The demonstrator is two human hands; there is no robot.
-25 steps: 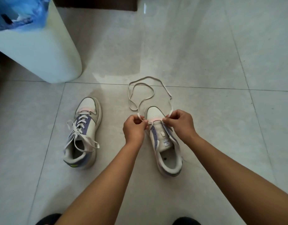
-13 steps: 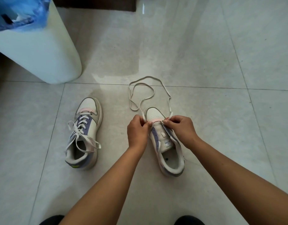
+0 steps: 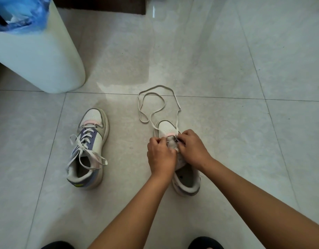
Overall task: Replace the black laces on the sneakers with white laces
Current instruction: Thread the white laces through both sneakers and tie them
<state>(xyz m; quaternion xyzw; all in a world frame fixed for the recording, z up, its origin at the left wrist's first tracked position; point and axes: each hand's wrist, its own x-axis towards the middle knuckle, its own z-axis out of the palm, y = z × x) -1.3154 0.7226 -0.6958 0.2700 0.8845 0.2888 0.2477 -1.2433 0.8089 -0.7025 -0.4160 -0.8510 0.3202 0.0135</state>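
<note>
Both hands are working over the right white sneaker with purple panels [image 3: 183, 175] on the pale tiled floor [image 3: 227, 69]: the left hand [image 3: 161, 156] and right hand [image 3: 192, 148] are curling fingers, pinching the flat white lace [image 3: 156, 102] at the near toe eyelets, its slack looping far beyond. The laced left sneaker [image 3: 88, 150] is lying well apart, left.

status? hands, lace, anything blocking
Left hand and right hand: each has a grip on the white lace at the right sneaker. Left sneaker laced. Nothing blocking.
</note>
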